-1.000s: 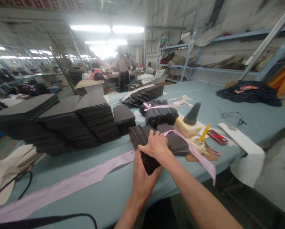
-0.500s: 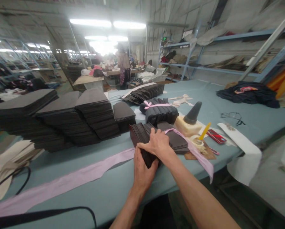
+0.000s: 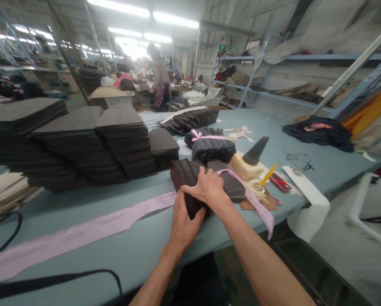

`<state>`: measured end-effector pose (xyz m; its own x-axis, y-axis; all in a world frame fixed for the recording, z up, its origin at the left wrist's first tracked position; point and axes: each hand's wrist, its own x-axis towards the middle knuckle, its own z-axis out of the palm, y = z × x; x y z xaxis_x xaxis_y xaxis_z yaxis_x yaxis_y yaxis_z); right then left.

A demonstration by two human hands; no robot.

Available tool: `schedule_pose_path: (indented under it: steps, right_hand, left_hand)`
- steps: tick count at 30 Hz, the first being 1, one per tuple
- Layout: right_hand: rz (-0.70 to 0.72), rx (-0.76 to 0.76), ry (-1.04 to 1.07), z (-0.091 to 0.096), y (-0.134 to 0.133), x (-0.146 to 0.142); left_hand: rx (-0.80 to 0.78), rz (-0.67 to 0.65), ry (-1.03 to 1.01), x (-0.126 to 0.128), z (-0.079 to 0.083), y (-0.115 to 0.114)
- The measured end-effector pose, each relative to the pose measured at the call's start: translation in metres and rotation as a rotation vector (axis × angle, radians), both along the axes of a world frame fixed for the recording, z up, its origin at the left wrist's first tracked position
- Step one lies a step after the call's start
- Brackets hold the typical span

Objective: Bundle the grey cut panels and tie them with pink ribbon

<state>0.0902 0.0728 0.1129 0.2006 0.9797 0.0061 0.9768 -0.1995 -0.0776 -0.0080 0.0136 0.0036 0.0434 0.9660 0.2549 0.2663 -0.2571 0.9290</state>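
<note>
I can't read a word from here. A green lit sign [image 3: 222, 47] glows beyond the bench [image 3: 263, 123], its marking too small. On the bench, the dark cloth [image 3: 332, 138] carries a red-and-white patch [image 3: 317, 126] and the red case [image 3: 280, 182] pale marks, neither legible. The white sheet [image 3: 309, 202] overhanging the bench bears an unreadable dark pattern.

Black sheet bundle [image 3: 183, 175], pale lilac strip [image 3: 114, 223] toward near edge of blue-green tabletop [image 3: 139, 255]; dark grey stacks [image 3: 123, 140] toward left edge; pink tie [image 3: 196, 135], cream block [image 3: 245, 167], yellow stick [image 3: 269, 174], red case [image 3: 280, 182].
</note>
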Motion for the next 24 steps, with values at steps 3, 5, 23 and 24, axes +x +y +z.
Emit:
schedule_pose_path:
  steps: [3,5,23,24]
  right_hand:
    - [0.001,-0.016,-0.012,0.003,-0.001,-0.001]
    - [0.001,-0.027,-0.019,0.005,-0.002,-0.002]
    - [-0.009,-0.054,-0.085,0.004,0.001,-0.007]
    - [-0.008,-0.056,-0.084,0.004,0.001,-0.007]
  left_hand:
    - [-0.117,-0.042,-0.06,-0.013,-0.002,-0.002]
    - [-0.191,-0.013,-0.105,-0.022,-0.003,-0.003]
    - [-0.152,0.205,-0.199,-0.049,-0.037,-0.006]
    - [-0.146,0.204,-0.179,-0.048,-0.037,-0.006]
